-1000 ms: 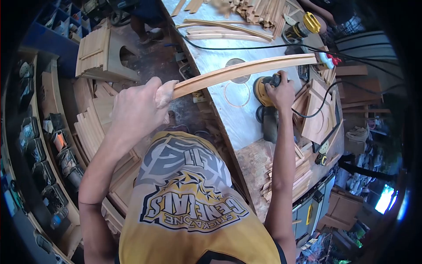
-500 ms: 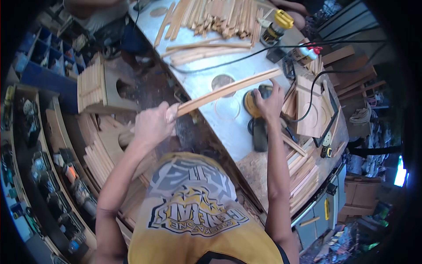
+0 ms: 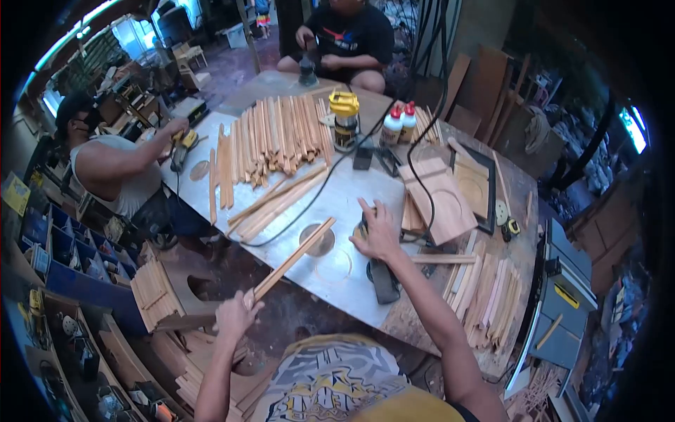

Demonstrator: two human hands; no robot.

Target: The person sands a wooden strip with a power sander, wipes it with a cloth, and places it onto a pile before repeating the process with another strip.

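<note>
A long thin wooden strip (image 3: 294,258) slants up from my left hand (image 3: 237,316), whose fingers are wrapped round its lower end. The strip's far end crosses the edge of a dark round disc (image 3: 317,240) on the metal tabletop (image 3: 351,295). My right hand (image 3: 380,232) lies over a black and yellow power sander, with its fingers spread; most of the tool's top is hidden under it. The sander's black dust bag (image 3: 384,283) points toward me.
Wooden strips (image 3: 278,133) are piled at the table's far side, more (image 3: 489,295) at the right. Cables cross the table near glue bottles (image 3: 392,126) and wooden panels (image 3: 439,200). One person (image 3: 116,165) works at the left, another (image 3: 351,35) sits at the far end.
The view has tilted up, showing both other people more fully. My right hand has left the strip's far end and come down onto the sander. The strip now points more steeply away from me.
</note>
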